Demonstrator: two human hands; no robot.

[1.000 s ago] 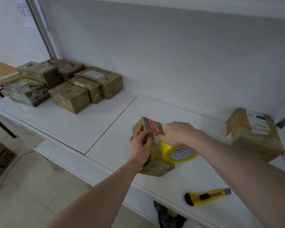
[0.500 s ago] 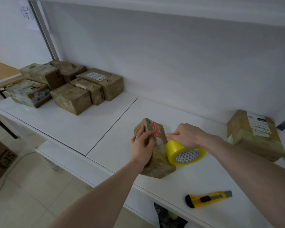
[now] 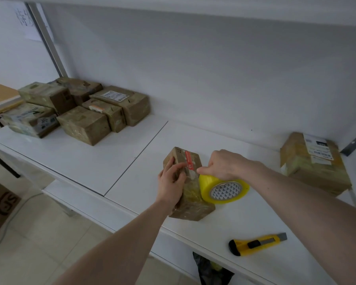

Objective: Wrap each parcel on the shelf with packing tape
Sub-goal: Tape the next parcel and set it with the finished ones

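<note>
Parcel in work: a small brown parcel with a red strip on its top face stands on the white shelf, near the front edge, just right of the seam between two shelf boards.
Left hand: the left hand lies flat against the parcel's left side and top — fingers straight, close together, pressing on the cardboard.
Right hand: the right hand is curled over the top of the tape roll, gripping it; thumb tip at the parcel's top right edge.
Tape roll: the yellow tape roll touches the parcel's right side, its patterned core facing the camera; whether tape is paid out onto the box cannot be told.
Utility knife: a yellow-and-black utility knife lies flat on the shelf near the front edge, apart from the parcel, to its right.
Right-end parcel: a larger labelled parcel sits against the back wall at the shelf's right end.
Left stack: a cluster of parcels sits at the shelf's left end — well apart from the hands.
Floor: a brown carton stands on the tiled floor, lower left.
</note>
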